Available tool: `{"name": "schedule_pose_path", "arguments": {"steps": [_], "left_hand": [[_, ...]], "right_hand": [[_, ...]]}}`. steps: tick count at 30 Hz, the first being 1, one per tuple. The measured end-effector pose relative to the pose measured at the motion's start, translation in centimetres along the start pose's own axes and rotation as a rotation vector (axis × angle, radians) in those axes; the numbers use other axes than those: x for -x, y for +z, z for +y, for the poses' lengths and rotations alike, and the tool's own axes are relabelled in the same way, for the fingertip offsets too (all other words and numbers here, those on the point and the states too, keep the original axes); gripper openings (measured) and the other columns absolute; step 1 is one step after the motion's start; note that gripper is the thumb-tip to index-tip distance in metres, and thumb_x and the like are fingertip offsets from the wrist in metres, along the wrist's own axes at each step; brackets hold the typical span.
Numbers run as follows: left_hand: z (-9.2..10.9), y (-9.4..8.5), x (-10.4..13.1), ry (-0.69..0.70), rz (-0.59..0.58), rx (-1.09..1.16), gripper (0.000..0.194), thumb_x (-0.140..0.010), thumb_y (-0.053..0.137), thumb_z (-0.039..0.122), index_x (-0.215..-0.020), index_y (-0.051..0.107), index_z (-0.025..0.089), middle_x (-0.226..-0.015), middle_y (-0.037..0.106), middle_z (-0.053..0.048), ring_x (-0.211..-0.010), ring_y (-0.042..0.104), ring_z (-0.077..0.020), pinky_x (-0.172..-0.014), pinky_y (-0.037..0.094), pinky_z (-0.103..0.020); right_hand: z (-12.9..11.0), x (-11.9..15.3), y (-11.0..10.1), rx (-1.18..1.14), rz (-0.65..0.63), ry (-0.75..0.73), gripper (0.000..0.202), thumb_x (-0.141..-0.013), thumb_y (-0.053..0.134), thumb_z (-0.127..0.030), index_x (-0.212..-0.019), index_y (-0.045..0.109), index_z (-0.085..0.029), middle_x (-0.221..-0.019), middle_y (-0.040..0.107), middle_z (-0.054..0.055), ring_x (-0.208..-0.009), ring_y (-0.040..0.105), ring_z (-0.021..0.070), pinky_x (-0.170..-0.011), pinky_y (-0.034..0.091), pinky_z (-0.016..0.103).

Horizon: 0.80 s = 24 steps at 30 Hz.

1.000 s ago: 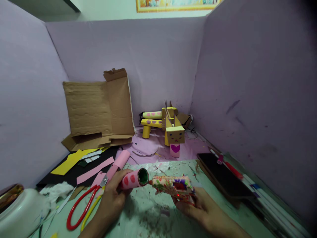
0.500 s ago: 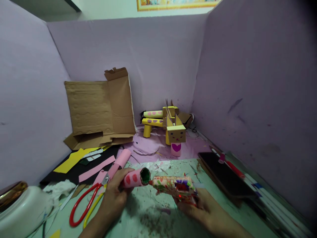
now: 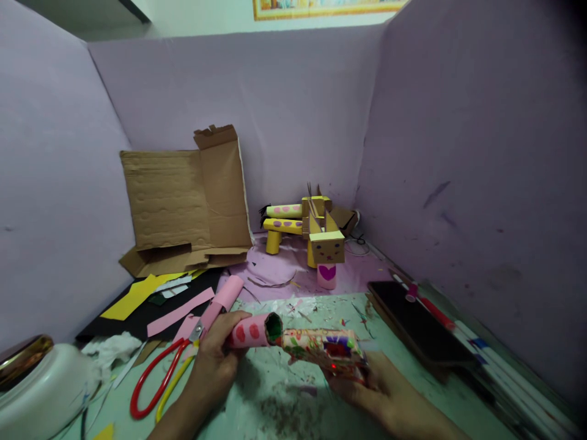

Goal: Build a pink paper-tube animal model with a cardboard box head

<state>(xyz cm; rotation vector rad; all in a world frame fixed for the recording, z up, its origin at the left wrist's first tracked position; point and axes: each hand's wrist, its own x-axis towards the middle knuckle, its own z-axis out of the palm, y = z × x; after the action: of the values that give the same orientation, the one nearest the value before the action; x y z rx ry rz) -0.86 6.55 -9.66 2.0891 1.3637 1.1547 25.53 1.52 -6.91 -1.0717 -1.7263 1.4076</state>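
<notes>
Ideally, the pink tube (image 3: 247,332), gripped by the left hand (image 3: 221,357) over the near middle of the counter (image 3: 257,409), should be held steady while the glue gun (image 3: 312,342), grasped by the right hand (image 3: 371,391), is guided evenly around the tube's open right end (image 3: 274,326).

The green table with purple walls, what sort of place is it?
Probably a craft corner: scissors lie by the left hand, which holds a pink spotted tube, and a cardboard figure with a drawn face stands farther back.
</notes>
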Motion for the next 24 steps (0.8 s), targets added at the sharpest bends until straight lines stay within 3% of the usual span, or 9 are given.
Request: {"name": "schedule_pose_path", "arguments": {"steps": [10, 16, 24], "left_hand": [[0.21, 0.11, -0.05, 0.039, 0.003, -0.038, 0.043, -0.063, 0.042, 0.005, -0.100, 0.059, 0.018, -0.099, 0.064, -0.007, -0.096, 0.059, -0.0232, -0.084, 0.048, -0.038], [0.37, 0.12, 0.06, 0.077, -0.001, -0.034, 0.047, -0.059, 0.040, 0.003, -0.099, 0.060, 0.017, -0.097, 0.065, -0.007, -0.093, 0.060, -0.0232, -0.081, 0.049, -0.038], [0.29, 0.21, 0.10, 0.151, 0.022, -0.051, 0.046, -0.060, 0.040, 0.002, -0.098, 0.060, 0.018, -0.095, 0.065, -0.007, -0.091, 0.061, -0.0222, -0.079, 0.050, -0.037]], "right_hand": [[-0.74, 0.00, 0.08, 0.003, 0.000, -0.002, 0.041, -0.079, 0.055, -0.044, -0.113, 0.060, -0.021, -0.090, 0.065, 0.006, -0.092, 0.058, 0.0271, -0.089, 0.044, 0.040], [-0.03, 0.00, 0.12, 0.020, 0.049, 0.016, 0.040, -0.080, 0.053, -0.044, -0.113, 0.061, -0.020, -0.096, 0.064, 0.007, -0.083, 0.059, 0.0248, -0.079, 0.048, 0.037], [0.07, -0.13, 0.05, 0.052, 0.044, 0.016, 0.044, -0.081, 0.054, -0.040, -0.118, 0.057, -0.019, -0.089, 0.065, 0.006, -0.079, 0.057, 0.0234, -0.071, 0.048, 0.031]]}}
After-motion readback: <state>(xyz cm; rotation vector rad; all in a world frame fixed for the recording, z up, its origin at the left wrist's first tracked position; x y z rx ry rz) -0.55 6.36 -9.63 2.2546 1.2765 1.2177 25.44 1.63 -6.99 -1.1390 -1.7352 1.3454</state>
